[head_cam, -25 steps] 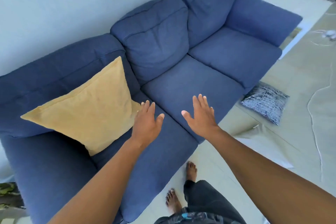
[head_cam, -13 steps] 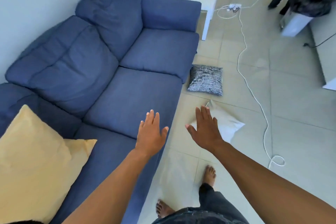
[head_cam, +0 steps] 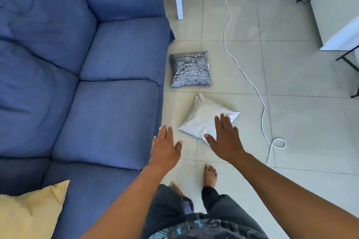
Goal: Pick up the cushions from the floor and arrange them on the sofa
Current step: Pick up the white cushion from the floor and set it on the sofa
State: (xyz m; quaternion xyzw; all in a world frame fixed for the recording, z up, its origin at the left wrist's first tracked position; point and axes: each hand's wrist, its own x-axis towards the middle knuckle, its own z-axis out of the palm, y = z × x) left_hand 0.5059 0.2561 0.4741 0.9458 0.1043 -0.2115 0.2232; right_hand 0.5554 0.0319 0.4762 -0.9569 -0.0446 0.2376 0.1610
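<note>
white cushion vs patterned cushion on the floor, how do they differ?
The white cushion is plain; the patterned cushion carries a black-and-white print. The white one lies skewed with a corner pointing away, the patterned one roughly square to the sofa. The white one is nearer the person, partly behind the right hand; the patterned one lies farther off. Both rest on the tile floor, unheld.

Right hand [head_cam: 225, 141] hides the white cushion's [head_cam: 202, 118] near corner — yellow cushion [head_cam: 29, 213] cropped.

Person wearing dark grey trousers [head_cam: 219, 205], cuffs ending above ankles. Shirt hem [head_cam: 194, 230] showing dark print with teal-blue patches. Arms showing bare, no sleeves reaching forearms. Left hand [head_cam: 165, 149], right hand [head_cam: 226, 141] wearing nothing. Going barefoot; right foot [head_cam: 210, 175] showing clearly.
</note>
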